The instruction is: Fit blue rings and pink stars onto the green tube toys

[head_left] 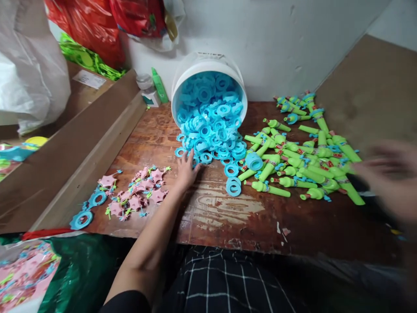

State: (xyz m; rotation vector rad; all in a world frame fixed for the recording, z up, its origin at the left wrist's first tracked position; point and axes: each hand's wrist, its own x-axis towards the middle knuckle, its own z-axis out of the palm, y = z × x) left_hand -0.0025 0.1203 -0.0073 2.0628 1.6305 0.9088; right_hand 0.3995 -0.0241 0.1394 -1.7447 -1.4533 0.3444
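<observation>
My left hand (pixel 186 170) rests at the front edge of a heap of blue plastic rings (pixel 211 137), fingers apart and fingertips against the nearest rings. The rings spill out of a white bucket (pixel 175 98) lying on its side. At the far right, my right hand (pixel 389 178) is smeared by motion, so its fingers cannot be made out. It is beside a pile of green plastic tube-shaped pieces (pixel 296 163) with red tips, some with blue rings on them. Left of my left hand lie small pink star-shaped pieces (pixel 135 202) with blue and green bits.
A wooden board (pixel 91 161) edges the brown table (pixel 224 217) on the left. Behind it stand a green marker-like bottle (pixel 159 85) and a small jar (pixel 146 83). A bag of pink pieces (pixel 29 271) sits at lower left. Red plastic bags (pixel 94 28) hang above.
</observation>
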